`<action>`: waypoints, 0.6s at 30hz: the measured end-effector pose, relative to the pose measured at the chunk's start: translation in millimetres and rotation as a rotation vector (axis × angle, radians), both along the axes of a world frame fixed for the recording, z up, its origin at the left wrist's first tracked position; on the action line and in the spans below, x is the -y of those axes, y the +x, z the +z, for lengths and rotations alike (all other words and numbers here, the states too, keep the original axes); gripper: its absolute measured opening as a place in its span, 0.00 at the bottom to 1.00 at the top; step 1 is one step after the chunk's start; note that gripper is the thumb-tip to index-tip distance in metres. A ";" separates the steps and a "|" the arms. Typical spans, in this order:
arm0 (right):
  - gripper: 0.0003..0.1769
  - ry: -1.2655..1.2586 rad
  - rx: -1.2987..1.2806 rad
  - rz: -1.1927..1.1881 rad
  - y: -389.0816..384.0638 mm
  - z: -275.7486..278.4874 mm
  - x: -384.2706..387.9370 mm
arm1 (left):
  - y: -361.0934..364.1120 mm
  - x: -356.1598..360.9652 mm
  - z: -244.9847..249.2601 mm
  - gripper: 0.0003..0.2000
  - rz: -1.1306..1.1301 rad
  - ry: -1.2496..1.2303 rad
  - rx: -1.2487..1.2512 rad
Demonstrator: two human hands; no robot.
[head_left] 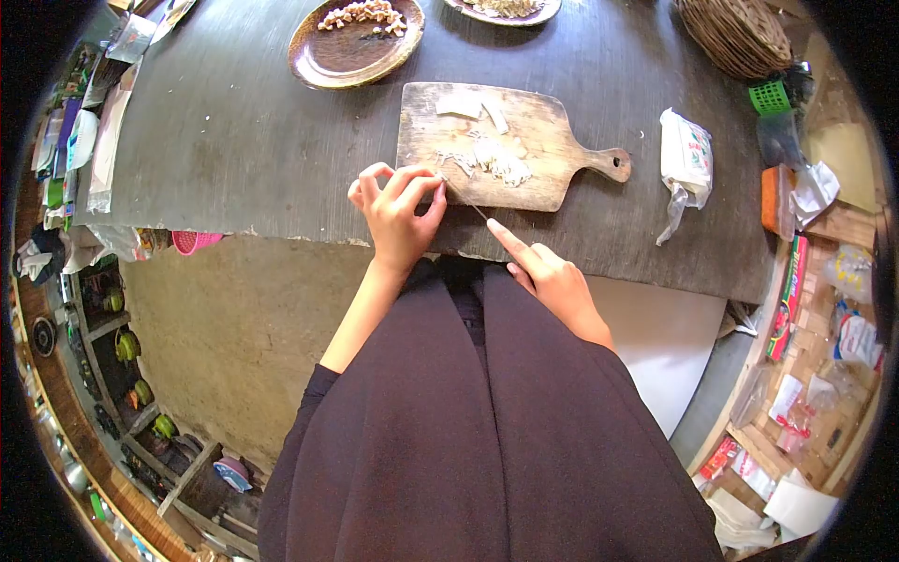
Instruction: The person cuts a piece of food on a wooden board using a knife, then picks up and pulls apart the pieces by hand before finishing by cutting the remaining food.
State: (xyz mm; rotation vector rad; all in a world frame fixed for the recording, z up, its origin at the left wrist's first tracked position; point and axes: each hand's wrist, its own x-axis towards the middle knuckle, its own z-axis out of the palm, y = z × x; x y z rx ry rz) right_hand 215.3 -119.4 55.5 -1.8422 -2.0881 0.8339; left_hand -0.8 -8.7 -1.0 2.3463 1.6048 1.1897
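Note:
My right hand point(552, 281) grips a knife point(475, 205) at the table's near edge, its index finger stretched along the blade. My left hand point(398, 211) has thumb and fingertips pinched together by the blade's far end; whatever is between them is too small to make out. Just beyond both hands lies a wooden cutting board point(552, 140), handle to the right. Thin pale shreds point(501, 161) are heaped on its middle and near part. Two larger pale pieces, one a flat slab point(459, 105) and one a narrow strip point(494, 116), rest toward its far edge.
A brown plate point(342, 61) with small chopped pieces stands beyond the board, beside a second plate point(506, 19) of pale shreds. Right of the board lies a white plastic packet point(686, 155). A wicker basket point(735, 37) is at the far right corner. Crowded shelves flank the dark table point(215, 150).

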 end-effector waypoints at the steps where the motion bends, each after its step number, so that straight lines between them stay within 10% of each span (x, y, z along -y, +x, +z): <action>1: 0.39 -0.007 0.011 0.009 -0.9 -0.6 -0.1 | 0.0 0.1 -0.9 0.06 0.000 0.001 0.000; 18: 0.39 -0.025 0.048 -0.002 -12.6 2.9 -12.9 | -2.0 -0.7 -2.0 0.06 -0.013 -0.006 -0.013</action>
